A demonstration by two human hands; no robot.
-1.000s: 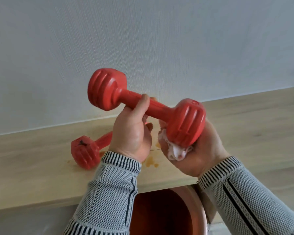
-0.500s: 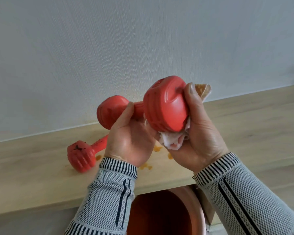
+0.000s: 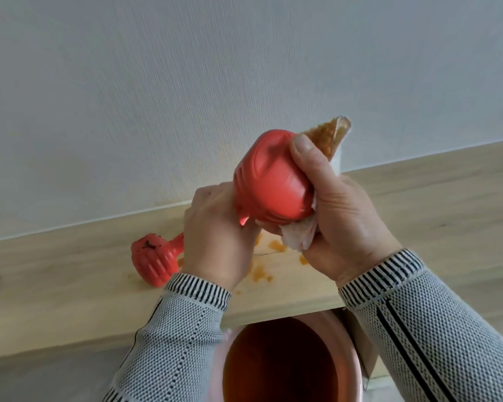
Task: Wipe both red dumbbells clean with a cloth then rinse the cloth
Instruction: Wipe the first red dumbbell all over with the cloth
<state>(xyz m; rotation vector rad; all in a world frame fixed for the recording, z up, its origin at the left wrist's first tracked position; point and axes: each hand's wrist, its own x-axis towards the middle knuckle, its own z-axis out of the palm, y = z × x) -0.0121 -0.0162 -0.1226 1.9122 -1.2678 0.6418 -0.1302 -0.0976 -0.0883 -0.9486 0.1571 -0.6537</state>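
Wooden shelf (image 3: 70, 300) | left hand (image 3: 215, 242) grips dumbbell (image 3: 270, 184), handle hidden | right hand (image 3: 343, 216) clutches cloth (image 3: 328, 134)

Grey-and-white dotted knit sleeves (image 3: 174, 340), black-and-white striped cuffs, dark lengthwise stripe.

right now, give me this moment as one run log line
left hand: grips dumbbell | right hand: presses cloth on its head | second dumbbell: on shelf, dirty | stage: wiping first
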